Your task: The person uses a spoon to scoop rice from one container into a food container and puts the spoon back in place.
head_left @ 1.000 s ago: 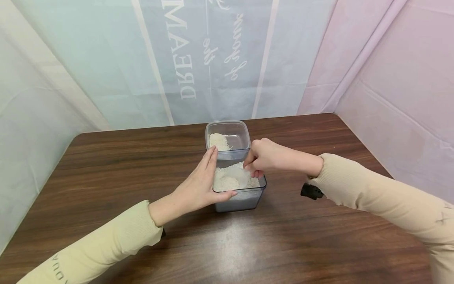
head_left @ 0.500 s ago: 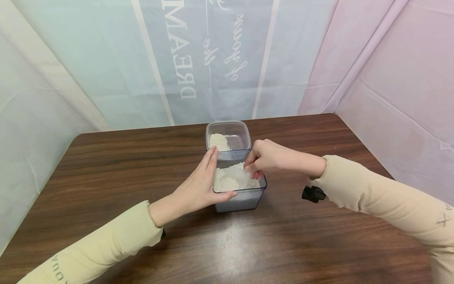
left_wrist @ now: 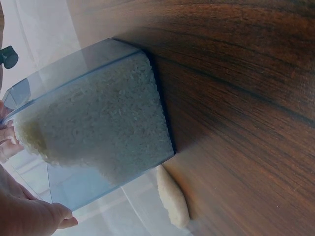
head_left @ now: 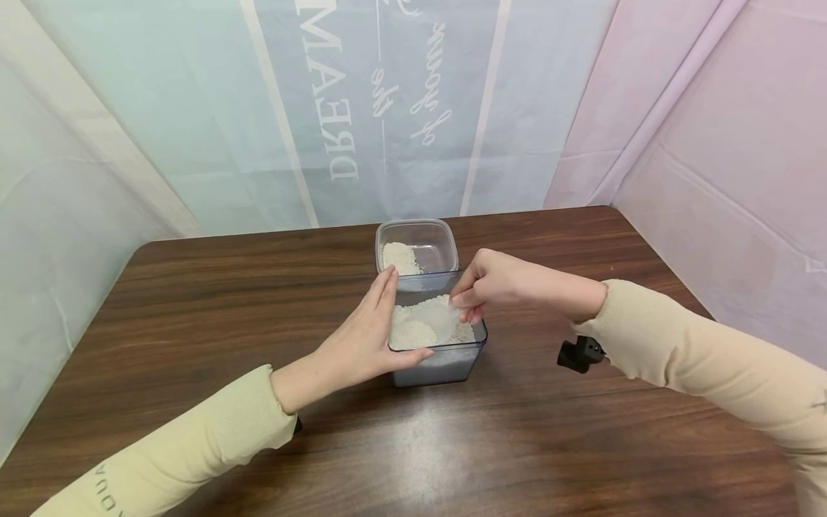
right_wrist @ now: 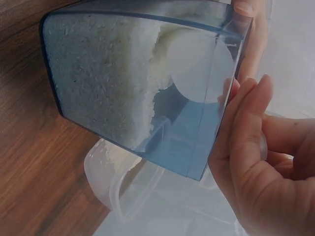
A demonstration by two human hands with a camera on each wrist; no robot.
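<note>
A tall blue-tinted clear bin (head_left: 433, 365) stands on the table, part full of white rice (left_wrist: 108, 113). My left hand (head_left: 362, 334) rests on its rim, straight fingers along the left side and thumb along the near edge. With curled fingers my right hand (head_left: 494, 281) pinches a whitish, rounded scoop (right_wrist: 197, 64) at the bin's right side. The scoop's bowl lies inside the bin at the rice surface; its handle is mostly hidden by the fingers. Behind the bin, a shallow clear tub (head_left: 442, 233) holds a small heap of rice (head_left: 399, 257) on its left side.
The dark wooden table (head_left: 213, 309) reaches back to a pale curtain (head_left: 226, 108) with printed lettering. Another curtain (head_left: 743, 143) hangs along the right side. A black wrist camera (head_left: 581, 354) hangs below the right sleeve, just over the table.
My right hand has shifted a little to the right, with the scoop still in the rice. The left hand stays on the bin's rim.
</note>
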